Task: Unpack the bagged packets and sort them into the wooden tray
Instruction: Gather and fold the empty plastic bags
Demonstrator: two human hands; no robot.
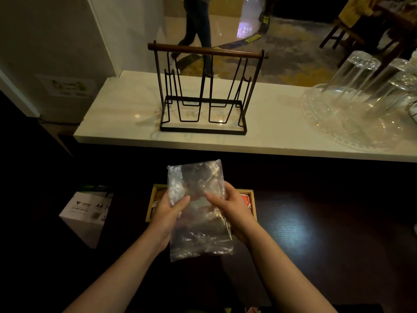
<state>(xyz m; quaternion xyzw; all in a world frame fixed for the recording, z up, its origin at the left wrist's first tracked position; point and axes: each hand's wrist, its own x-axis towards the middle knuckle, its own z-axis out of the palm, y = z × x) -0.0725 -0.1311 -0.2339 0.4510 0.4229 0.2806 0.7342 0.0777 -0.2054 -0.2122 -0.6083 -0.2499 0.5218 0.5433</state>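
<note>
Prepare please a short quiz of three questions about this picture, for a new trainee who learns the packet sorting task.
1. True or false: both hands grip the clear plastic bag.
2. Where does the wooden tray lie relative to the bag?
A. Behind and under it, on the dark table
B. On the white counter
C. On the paper box
3. Fill in: the black wire rack stands on the white ____.

Key:
1. True: the left hand and the right hand hold its two sides.
2. A
3. counter
</note>
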